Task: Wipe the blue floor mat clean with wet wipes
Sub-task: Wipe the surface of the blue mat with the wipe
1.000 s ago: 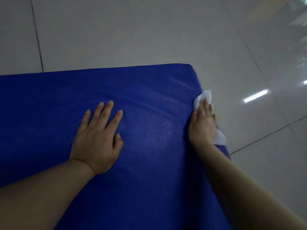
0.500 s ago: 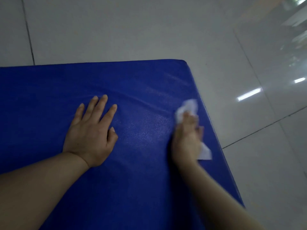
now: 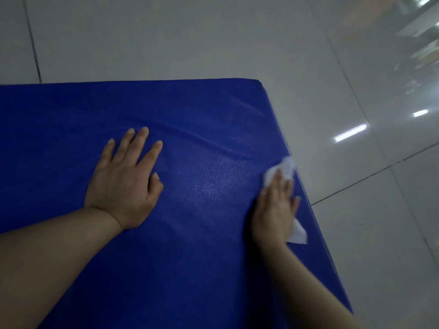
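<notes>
Near the mat's (image 3: pixel 190 257) three-o'clock edge, right hand (image 3: pixel 275 210) presses the wipe (image 3: pixel 282 169) flat-fingered; left hand (image 3: pixel 123 181) lies open, bracing. Overlap strokes, keep pressure even.

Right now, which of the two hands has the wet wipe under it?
The right hand, by the blue mat's right edge: white wet wipe shows beyond its fingers and behind its palm. The left hand lies flat on bare mat.

You can't see most of the wet wipe (image 3: pixel 283 168): the right hand (image 3: pixel 274 211) covers its middle, and its far end is motion-blurred. The blue mat (image 3: pixel 202 110) is cut off left and bottom. Both forearms leave the frame.
</notes>
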Tool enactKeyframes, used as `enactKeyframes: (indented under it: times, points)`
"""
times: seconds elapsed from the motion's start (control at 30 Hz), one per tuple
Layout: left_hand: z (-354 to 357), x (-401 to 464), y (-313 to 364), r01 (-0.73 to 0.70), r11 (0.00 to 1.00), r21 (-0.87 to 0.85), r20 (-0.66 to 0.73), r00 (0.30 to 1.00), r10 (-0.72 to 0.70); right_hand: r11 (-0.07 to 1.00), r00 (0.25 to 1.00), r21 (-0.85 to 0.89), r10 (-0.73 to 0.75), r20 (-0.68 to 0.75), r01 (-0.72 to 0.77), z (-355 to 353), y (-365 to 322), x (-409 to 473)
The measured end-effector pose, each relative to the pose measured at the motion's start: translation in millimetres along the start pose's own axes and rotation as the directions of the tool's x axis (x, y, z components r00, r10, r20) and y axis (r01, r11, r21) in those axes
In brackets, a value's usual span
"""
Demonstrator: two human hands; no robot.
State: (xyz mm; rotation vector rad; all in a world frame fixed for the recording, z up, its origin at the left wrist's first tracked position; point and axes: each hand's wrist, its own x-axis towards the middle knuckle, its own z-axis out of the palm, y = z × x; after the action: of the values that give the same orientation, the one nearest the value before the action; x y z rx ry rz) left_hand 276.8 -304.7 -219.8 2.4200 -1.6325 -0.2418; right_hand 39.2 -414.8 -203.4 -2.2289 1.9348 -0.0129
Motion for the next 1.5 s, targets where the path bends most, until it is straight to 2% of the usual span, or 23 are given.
enactKeyframes:
  times: [0.03,0.1,0.17,0.2,0.23,0.3,0.37,0.43,0.83,0.93,1.1,1.17,1.2,1.27,1.33,1.37,1.43,1.5]
  points:
    - [0,0,0,0.0,1.0,-0.005,-0.001,1.0,0.0,0.985,0.986,0.021,-0.168,-0.009,0.168,6,-16,-18]
    - [1,0,0,-0.001,1.0,-0.008,-0.002,1.0,0.001,0.89,0.889,0.068,-0.454,0.061,0.45,12,-31,-49]
    - [0,0,0,-0.001,1.0,-0.008,-0.005,1.0,0.001,0.826,0.817,0.075,-0.563,0.126,0.558,11,-14,-55]
    - [0,0,0,-0.001,1.0,-0.01,-0.006,1.0,0.001,0.837,0.829,0.047,-0.547,0.118,0.546,8,1,-50]
    - [0,0,-1,-0.001,1.0,-0.011,-0.007,1.0,0.001,0.875,0.872,0.004,-0.482,0.089,0.484,5,20,-42]
    - [0,1,-1,-0.003,1.0,-0.009,-0.01,1.0,0.003,0.976,0.976,-0.054,-0.209,0.059,0.212,-6,56,-19]
    - [1,1,-1,-0.005,1.0,-0.011,-0.005,1.0,0.005,0.996,0.991,-0.065,0.07,0.114,-0.063,-15,79,-3]
    - [1,1,-1,-0.007,1.0,-0.01,-0.006,1.0,0.007,0.988,0.985,-0.066,0.143,0.096,-0.137,-16,81,0]
    - [-10,-22,16,-0.018,1.0,-0.022,-0.081,0.997,0.016,0.995,0.996,0.054,0.089,-0.019,-0.088,-8,83,-1]
    - [-1,-71,46,0.043,0.997,-0.057,-0.046,0.998,-0.046,0.999,0.999,0.019,0.051,-0.004,-0.051,-6,83,0]
    - [19,-105,62,-0.012,0.999,0.05,0.035,0.999,0.01,0.998,1.0,-0.067,-0.007,0.001,0.007,-8,84,-2]
    - [19,-101,61,-0.018,0.998,0.056,0.05,0.999,0.015,0.989,0.991,-0.068,-0.131,0.024,0.132,-8,73,-17]
    - [19,-99,60,-0.022,0.998,0.054,0.05,0.999,0.019,0.97,0.969,-0.027,-0.24,0.052,0.242,-6,59,-35]
    - [19,-100,60,-0.028,0.998,0.05,0.044,0.999,0.026,0.865,0.859,0.044,-0.501,0.108,0.499,4,29,-88]
    - [18,-101,60,-0.035,0.998,0.054,0.05,0.998,0.033,0.762,0.752,0.073,-0.646,0.13,0.643,13,17,-124]
    - [18,-101,60,-0.037,0.998,0.054,0.049,0.998,0.034,0.761,0.751,0.066,-0.648,0.125,0.645,13,21,-124]
    - [17,-100,59,-0.033,0.999,0.041,0.045,0.999,0.031,0.843,0.843,-0.03,-0.535,0.059,0.537,9,46,-101]
    - [18,-100,60,-0.025,0.999,0.025,0.042,0.999,0.024,0.959,0.966,-0.114,-0.253,0.054,0.258,-2,78,-69]
